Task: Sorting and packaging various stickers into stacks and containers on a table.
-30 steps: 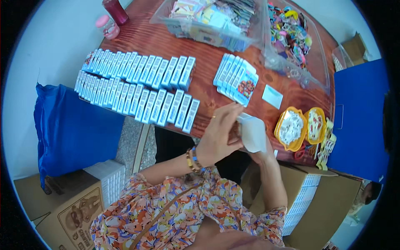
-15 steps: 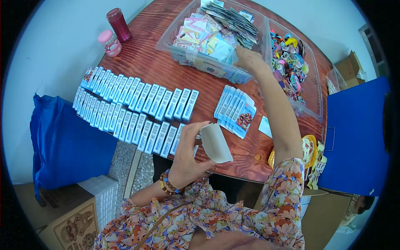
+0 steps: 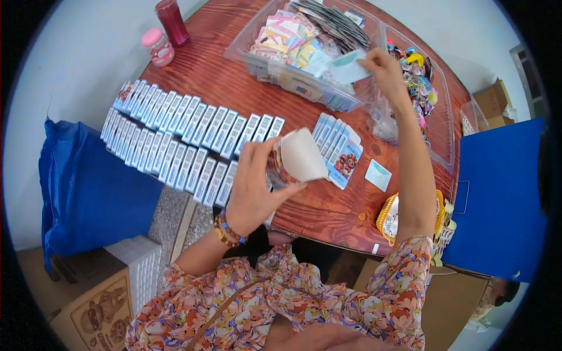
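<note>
My left hand (image 3: 253, 190) is wrapped round a small cardboard box (image 3: 301, 157), its white inner flap standing up. Over the right side of a clear plastic bin (image 3: 304, 88), my right hand (image 3: 387, 76) pinches a pale green-white packet (image 3: 349, 67) by its edge. Colourful flat packets (image 3: 278, 38) fill the bin, with a row of dark-edged ones (image 3: 333, 23) on top. Just right of the held box lies a fanned stack of flattened blue-and-white boxes (image 3: 344, 149). Another pale packet (image 3: 378, 175) lies flat on the table, below my right forearm.
Two long rows of closed blue-and-white boxes (image 3: 175, 117) stand on the left of the wooden table (image 3: 216, 61). A second clear bin holds colourful small trinkets (image 3: 418, 82). A yellow basket (image 3: 386, 219) sits near the right edge. A pink-lidded jar (image 3: 158, 47) and red tumbler (image 3: 172, 23) stand far left.
My right hand has drawn back to the right out of the bin, now with a pale packet in its fingers. My left hand has tilted the box and raised it slightly.
</note>
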Tool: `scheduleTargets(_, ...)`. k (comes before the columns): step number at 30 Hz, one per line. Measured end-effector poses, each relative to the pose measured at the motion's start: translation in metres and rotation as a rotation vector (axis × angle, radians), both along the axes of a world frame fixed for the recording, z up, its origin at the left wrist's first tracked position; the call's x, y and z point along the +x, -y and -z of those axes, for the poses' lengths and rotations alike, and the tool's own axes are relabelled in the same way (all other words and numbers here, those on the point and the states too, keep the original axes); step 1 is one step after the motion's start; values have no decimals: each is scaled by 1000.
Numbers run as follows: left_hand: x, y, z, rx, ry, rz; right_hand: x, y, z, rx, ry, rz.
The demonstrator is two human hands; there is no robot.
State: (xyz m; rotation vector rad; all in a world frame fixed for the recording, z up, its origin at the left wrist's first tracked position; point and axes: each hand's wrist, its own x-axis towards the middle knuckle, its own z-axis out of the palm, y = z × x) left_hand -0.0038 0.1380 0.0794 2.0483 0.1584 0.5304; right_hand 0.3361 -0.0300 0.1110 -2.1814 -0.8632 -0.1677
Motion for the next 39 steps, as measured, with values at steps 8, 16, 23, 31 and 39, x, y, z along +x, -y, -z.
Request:
scheduleTargets(8,13,-2,7,237,-25,-58,-196,13,-64,420,-193,-83)
scheduleTargets(16,11,26,10,294,86,5,-234,44,-36,205,-328,-65)
scheduleTargets(23,18,46,16,241,57,55,-239,75,-60,-60,3,-64)
scheduleTargets(31,-3,93,49,157,23,230,-83,162,-16,-237,0,379)
scheduleTargets(39,-20,101,93,48,-122,464,92,192,43,-832,-188,233)
